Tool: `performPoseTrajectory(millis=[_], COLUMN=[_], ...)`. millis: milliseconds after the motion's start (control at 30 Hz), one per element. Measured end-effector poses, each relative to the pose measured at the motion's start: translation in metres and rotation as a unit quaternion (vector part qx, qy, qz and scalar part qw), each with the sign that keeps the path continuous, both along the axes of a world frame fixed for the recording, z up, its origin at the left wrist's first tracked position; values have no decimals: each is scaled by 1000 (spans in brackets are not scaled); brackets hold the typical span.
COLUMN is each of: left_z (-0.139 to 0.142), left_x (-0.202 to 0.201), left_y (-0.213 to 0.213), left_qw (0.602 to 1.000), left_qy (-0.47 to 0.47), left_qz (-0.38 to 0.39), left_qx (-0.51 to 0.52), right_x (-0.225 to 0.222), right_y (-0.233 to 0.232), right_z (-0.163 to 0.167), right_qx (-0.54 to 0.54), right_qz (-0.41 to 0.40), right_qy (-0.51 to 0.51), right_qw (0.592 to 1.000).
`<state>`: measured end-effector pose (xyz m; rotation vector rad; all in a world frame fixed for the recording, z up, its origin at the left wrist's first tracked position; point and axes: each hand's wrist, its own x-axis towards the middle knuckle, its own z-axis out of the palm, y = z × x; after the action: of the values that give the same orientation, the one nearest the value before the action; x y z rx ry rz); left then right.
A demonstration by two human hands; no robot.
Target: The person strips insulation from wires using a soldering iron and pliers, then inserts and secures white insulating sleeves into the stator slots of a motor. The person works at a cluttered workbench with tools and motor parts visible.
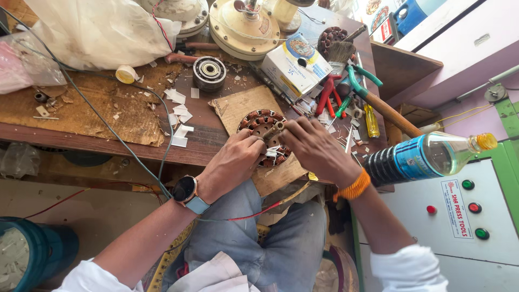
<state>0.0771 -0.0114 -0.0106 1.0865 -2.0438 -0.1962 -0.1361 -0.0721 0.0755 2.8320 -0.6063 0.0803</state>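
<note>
A round motor stator (pixel 258 122) with copper windings lies on a piece of cardboard (pixel 238 105) at the workbench's front edge. My left hand (pixel 233 162), a watch on its wrist, rests on the stator's near left side with fingers curled. My right hand (pixel 316 147), an orange thread band at its wrist, pinches at the stator's near right side. A short brown rod-like tool (pixel 273 128) sticks up between the two hands. White paper slips (pixel 274 151) show among the windings under my fingers.
White paper strips (pixel 179 120) lie left of the cardboard. A bearing-like ring (pixel 209 72), a white box (pixel 294 65), a brush (pixel 340 53), pliers (pixel 330 94), a yellow screwdriver (pixel 371 121) and a wooden handle (pixel 392 114) crowd the bench. A dark-liquid bottle (pixel 427 157) rests on a white button cabinet (pixel 476 216).
</note>
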Motion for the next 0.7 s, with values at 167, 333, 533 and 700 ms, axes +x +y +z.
performPoseTrajectory(millis=[167, 333, 533, 700], left_z=[-1, 2, 0, -2], left_x=[2, 3, 4, 4], left_y=[0, -2, -3, -4], left_qw=[1000, 999, 998, 997], left_qy=[11, 28, 51, 59], left_qz=[-15, -27, -30, -32], left_qx=[4, 21, 19, 32], right_x=[1, 3, -2, -3], right_y=[21, 12, 5, 4], right_z=[-11, -29, -47, -61], right_qx=[65, 138, 168, 160], right_qz=[9, 22, 13, 30], right_qy=[-105, -210, -272, -306], right_qw=[992, 968, 947, 938])
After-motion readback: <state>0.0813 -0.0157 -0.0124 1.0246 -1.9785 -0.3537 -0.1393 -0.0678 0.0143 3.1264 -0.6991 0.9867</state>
